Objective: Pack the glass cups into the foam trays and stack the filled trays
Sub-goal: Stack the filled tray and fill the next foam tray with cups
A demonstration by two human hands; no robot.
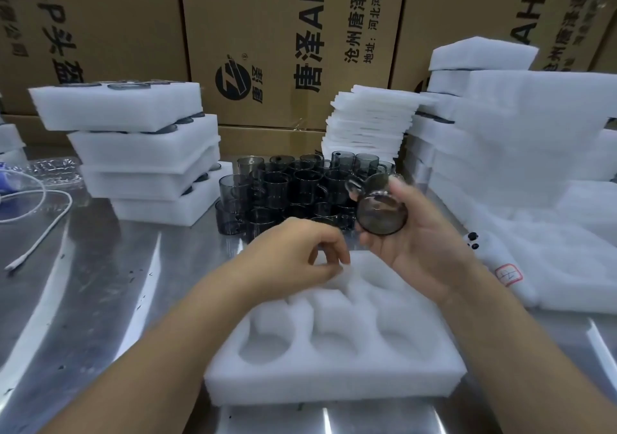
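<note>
Cup (380, 216), gripped by right hand (421, 245), hangs above far edge of foam tray (334, 383).

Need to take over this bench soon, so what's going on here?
A person is packing. The right hand holds one dark glass cup tilted above the foam tray, whose visible pockets are all empty. The left hand, fingers curled, is at the tray's far side; whether it pinches the foam is unclear. More loose cups stand behind the tray, and filled trays are stacked at the left.
</note>
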